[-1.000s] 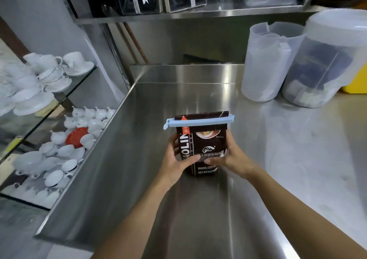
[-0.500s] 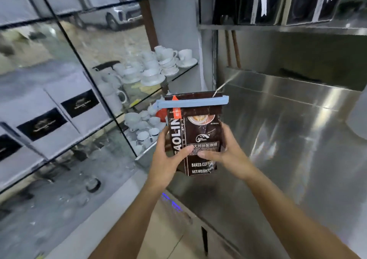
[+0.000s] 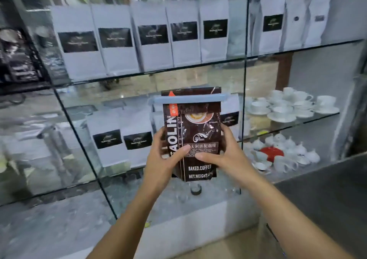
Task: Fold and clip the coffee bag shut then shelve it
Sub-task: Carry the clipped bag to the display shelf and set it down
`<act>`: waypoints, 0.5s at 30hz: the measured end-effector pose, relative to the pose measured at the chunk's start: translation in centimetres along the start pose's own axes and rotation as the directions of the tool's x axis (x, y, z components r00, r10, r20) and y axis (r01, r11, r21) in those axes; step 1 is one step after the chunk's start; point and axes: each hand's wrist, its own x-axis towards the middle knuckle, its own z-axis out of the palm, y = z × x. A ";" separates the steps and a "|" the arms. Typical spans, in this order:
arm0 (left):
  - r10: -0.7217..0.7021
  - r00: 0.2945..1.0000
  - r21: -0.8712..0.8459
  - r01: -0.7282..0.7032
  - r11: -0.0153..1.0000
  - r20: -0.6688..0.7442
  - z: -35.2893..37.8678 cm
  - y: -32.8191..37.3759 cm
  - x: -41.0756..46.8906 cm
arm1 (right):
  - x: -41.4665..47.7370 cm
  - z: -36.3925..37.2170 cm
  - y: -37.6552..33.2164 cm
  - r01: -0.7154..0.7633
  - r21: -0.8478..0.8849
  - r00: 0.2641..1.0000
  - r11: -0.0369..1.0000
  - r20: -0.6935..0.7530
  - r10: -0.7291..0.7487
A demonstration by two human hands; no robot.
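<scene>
A dark brown coffee bag (image 3: 198, 131) with white lettering stands upright in the air in front of a glass display cabinet. Its top is folded over and a long pale blue clip (image 3: 190, 99) runs across the fold, sticking out on both sides. My left hand (image 3: 164, 159) grips the bag's left edge with the thumb on its front. My right hand (image 3: 226, 157) grips the right edge, thumb also across the front. The bag's lower corners are hidden by my palms.
A glass shelf (image 3: 158, 70) above carries a row of white coffee bags (image 3: 151, 38). More white bags (image 3: 121, 137) stand on the shelf behind the held bag. White cups and saucers (image 3: 292, 105) and small teapots (image 3: 284, 151) fill the right compartments. A steel counter (image 3: 327, 195) lies at lower right.
My view has swung left from the steel counter to the glass cabinet. Both hands carried the clipped bag off the counter and up in front of the shelves, grip unchanged.
</scene>
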 end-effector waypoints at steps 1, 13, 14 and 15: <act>0.003 0.999 0.004 -0.003 1.000 -0.036 -2.5 0.4 0.3 | 0.9 2.4 -0.6 0.012 0.010 0.999 1.000 0.030 -0.013; 0.118 0.927 0.112 -0.083 0.990 -0.356 -24.9 6.0 2.4 | 10.6 24.9 -7.0 0.116 0.181 0.924 0.976 0.340 -0.173; 0.133 0.918 0.116 -0.096 0.989 -0.374 -26.2 6.4 2.6 | 11.4 26.4 -7.5 0.119 0.194 0.916 0.974 0.358 -0.183; 0.142 0.908 0.126 -0.099 0.987 -0.395 -27.4 6.8 2.9 | 12.2 27.9 -7.9 0.122 0.212 0.907 0.970 0.373 -0.195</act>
